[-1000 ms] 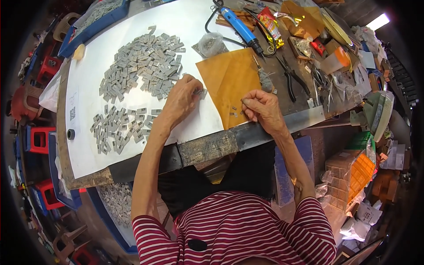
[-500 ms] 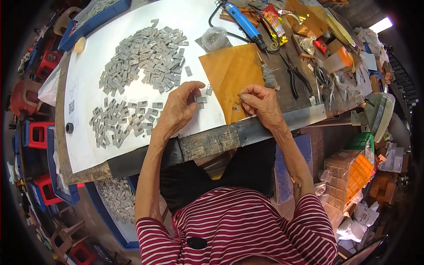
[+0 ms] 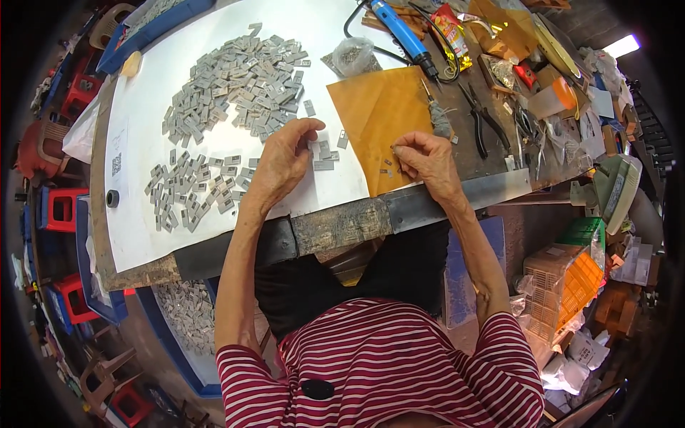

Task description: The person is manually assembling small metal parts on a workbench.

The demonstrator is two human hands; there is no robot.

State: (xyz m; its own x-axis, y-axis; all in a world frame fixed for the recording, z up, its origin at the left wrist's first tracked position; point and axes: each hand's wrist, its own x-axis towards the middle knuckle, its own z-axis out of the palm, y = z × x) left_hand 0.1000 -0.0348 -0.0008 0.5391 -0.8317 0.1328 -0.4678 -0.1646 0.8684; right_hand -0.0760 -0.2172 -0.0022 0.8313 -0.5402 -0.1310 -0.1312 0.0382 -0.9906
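Note:
My left hand (image 3: 282, 165) hovers at the front of the white sheet (image 3: 135, 242), fingers curved and thumb apart from the index finger; nothing shows between them. Beside its fingertips lie several loose grey rectangular pieces (image 3: 325, 165). My right hand (image 3: 430, 162) is over the brown paper (image 3: 378, 107), thumb and index finger pinched together. Whatever is in that pinch is too small to make out. Tiny dark chips (image 3: 386, 171) lie on the paper by its fingers. A large heap of grey pieces (image 3: 242, 85) and a smaller spread of them (image 3: 200, 187) lie left of my hands.
Beyond the paper are a clear plastic bag of small parts (image 3: 353, 57) and a blue corded tool (image 3: 399, 32). Black-handled pliers (image 3: 485, 121) lie to the right, among wrappers and scraps. A metal strip (image 3: 492, 187) edges the table. Below stands a blue bin of grey pieces (image 3: 153, 314).
My left hand has risen slightly, its index finger reaching farther from the thumb. The right hand keeps its pinch over the brown paper, shifted a little. The whole view has tilted slightly.

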